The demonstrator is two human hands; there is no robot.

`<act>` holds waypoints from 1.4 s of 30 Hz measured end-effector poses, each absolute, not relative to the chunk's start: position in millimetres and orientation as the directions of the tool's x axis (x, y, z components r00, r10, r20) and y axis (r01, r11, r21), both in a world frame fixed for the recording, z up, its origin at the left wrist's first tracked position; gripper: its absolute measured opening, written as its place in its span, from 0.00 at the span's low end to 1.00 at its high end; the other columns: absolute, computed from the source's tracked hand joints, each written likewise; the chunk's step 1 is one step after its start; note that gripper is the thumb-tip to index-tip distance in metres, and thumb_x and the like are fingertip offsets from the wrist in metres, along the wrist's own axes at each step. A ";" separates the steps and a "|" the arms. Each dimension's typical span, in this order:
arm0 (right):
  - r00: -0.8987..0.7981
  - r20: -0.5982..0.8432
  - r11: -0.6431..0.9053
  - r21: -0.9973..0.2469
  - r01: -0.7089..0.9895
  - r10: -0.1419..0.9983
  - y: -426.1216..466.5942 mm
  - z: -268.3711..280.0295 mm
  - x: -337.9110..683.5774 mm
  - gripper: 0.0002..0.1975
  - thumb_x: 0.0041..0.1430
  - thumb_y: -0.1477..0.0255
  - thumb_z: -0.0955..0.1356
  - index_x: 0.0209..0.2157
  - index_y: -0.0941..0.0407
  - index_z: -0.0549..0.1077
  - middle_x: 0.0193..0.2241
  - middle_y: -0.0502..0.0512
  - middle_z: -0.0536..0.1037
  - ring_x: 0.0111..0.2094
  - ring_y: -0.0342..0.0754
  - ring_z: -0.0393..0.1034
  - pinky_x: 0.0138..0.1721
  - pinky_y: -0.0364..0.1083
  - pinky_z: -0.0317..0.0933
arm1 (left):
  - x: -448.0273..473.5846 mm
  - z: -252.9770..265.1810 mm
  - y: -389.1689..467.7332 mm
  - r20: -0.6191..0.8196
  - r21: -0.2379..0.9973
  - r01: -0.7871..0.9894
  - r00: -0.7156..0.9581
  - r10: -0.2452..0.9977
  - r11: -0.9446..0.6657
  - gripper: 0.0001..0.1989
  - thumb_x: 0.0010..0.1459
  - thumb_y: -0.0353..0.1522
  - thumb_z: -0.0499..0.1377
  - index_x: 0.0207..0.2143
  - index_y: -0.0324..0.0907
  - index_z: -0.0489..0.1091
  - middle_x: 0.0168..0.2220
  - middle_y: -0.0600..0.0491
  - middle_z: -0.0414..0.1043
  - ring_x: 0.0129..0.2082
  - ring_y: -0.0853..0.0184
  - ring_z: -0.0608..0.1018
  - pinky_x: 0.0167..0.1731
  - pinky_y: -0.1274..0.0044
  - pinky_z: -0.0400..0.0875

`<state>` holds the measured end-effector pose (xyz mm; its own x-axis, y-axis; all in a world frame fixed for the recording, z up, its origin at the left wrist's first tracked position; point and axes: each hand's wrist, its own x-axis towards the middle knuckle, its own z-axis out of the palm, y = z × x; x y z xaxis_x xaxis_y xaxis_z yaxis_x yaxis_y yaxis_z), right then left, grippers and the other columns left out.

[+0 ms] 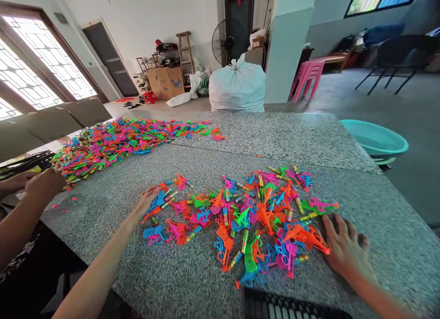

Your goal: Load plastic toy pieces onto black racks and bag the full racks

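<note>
Spread over the speckled stone table is a loose pile of small plastic toy guns (242,218) in orange, pink, green and blue, with short printed tubes among them. At the pile's left edge, my left hand (147,200) reaches out with its fingers stretched over a blue toy gun (159,200), touching it or just beside it. My right hand (345,246) lies on the table at the pile's right side, fingers apart. Its fingertips are close to an orange toy gun (305,235) and a green and pink one (320,205).
A much larger heap of toy guns (117,142) covers the table's far left. Another person's hands (44,186) are beside it. A black slotted tray (292,305) sits at the near edge. Beyond the table are a tied white sack (237,87) and a turquoise basin (374,138).
</note>
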<state>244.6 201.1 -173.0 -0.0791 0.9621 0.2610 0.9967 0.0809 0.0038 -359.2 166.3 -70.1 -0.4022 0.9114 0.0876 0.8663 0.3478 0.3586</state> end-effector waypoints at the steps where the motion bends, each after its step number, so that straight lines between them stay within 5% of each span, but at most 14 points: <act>1: -0.076 0.251 0.078 0.005 0.997 0.965 200.6 -170.2 243.4 0.28 0.67 0.61 0.53 0.60 0.60 0.66 0.62 0.72 0.63 0.63 0.69 0.55 0.57 0.72 0.53 | -346.3 -78.3 160.0 0.093 0.376 0.875 -0.362 0.927 0.304 0.18 0.65 0.38 0.60 0.54 0.40 0.69 0.57 0.45 0.69 0.55 0.56 0.73 0.55 0.57 0.69; 8: -0.063 0.206 0.073 -0.042 0.996 0.976 199.3 -151.2 231.4 0.24 0.68 0.63 0.57 0.59 0.60 0.66 0.62 0.71 0.63 0.63 0.67 0.54 0.57 0.70 0.51 | -228.5 -117.7 172.6 0.121 0.459 0.887 -0.107 0.987 0.040 0.22 0.66 0.42 0.57 0.58 0.42 0.67 0.63 0.44 0.62 0.63 0.53 0.66 0.62 0.52 0.57; 16: 0.306 0.441 -0.086 -0.451 0.888 0.843 213.5 -141.8 250.6 0.15 0.61 0.68 0.59 0.32 0.56 0.76 0.42 0.63 0.76 0.47 0.58 0.64 0.50 0.55 0.58 | -191.9 -80.1 126.9 0.244 0.516 0.850 -0.029 0.969 -0.105 0.30 0.64 0.51 0.45 0.65 0.53 0.61 0.67 0.52 0.60 0.69 0.54 0.56 0.68 0.54 0.43; 19: 0.271 0.363 -0.088 -0.449 0.889 0.891 263.4 -109.7 247.6 0.18 0.62 0.65 0.61 0.44 0.58 0.77 0.51 0.66 0.72 0.53 0.58 0.62 0.54 0.55 0.57 | -210.8 -106.5 60.4 0.257 0.463 0.881 -0.241 0.936 0.099 0.30 0.65 0.49 0.45 0.67 0.54 0.56 0.69 0.50 0.55 0.71 0.50 0.50 0.66 0.49 0.44; 22: 0.164 0.085 -0.116 -0.403 0.908 0.983 321.1 -77.4 227.9 0.28 0.66 0.57 0.60 0.62 0.55 0.65 0.66 0.65 0.57 0.64 0.63 0.51 0.60 0.61 0.52 | -207.5 -148.5 29.7 0.264 0.410 0.879 -0.369 0.891 0.243 0.33 0.65 0.48 0.45 0.71 0.52 0.48 0.69 0.43 0.55 0.70 0.40 0.52 0.61 0.40 0.48; 26: 0.036 -0.092 -0.071 -0.414 0.907 0.995 349.7 -78.1 195.9 0.30 0.68 0.50 0.56 0.64 0.49 0.64 0.67 0.61 0.57 0.66 0.64 0.51 0.60 0.66 0.51 | -162.8 -159.7 57.1 0.397 0.407 0.911 -0.234 0.888 0.058 0.34 0.66 0.47 0.46 0.71 0.52 0.44 0.67 0.40 0.57 0.68 0.43 0.57 0.60 0.42 0.55; 33: -0.088 -0.194 0.003 -0.403 0.915 0.977 274.4 -103.8 217.4 0.26 0.71 0.56 0.57 0.65 0.50 0.62 0.69 0.60 0.54 0.67 0.59 0.51 0.65 0.63 0.47 | -74.4 -137.7 113.5 0.263 0.460 0.884 -0.052 0.963 -0.078 0.40 0.63 0.52 0.52 0.70 0.41 0.50 0.72 0.34 0.37 0.71 0.42 0.46 0.64 0.47 0.49; 38: 0.076 -0.030 -0.081 -0.439 0.895 0.997 202.7 -82.8 261.8 0.23 0.70 0.60 0.59 0.61 0.53 0.68 0.66 0.64 0.59 0.67 0.64 0.50 0.64 0.68 0.48 | -31.4 -141.8 142.1 0.225 0.529 0.837 0.018 0.974 -0.137 0.43 0.62 0.54 0.52 0.69 0.35 0.52 0.71 0.30 0.38 0.71 0.39 0.46 0.65 0.46 0.43; 42: -0.075 0.244 0.195 -0.518 0.833 0.967 122.0 -74.0 273.2 0.18 0.69 0.66 0.60 0.52 0.57 0.75 0.56 0.65 0.70 0.59 0.58 0.64 0.61 0.58 0.59 | -25.4 -131.9 145.1 0.268 0.593 0.784 0.026 0.963 -0.186 0.38 0.65 0.52 0.50 0.69 0.40 0.50 0.70 0.35 0.41 0.71 0.43 0.47 0.65 0.47 0.46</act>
<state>273.2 122.0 -74.0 -0.0751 0.9669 0.2438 0.8329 0.1953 -0.5179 -25.4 145.1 -131.9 0.0257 0.9630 0.2681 0.7836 -0.1860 0.5928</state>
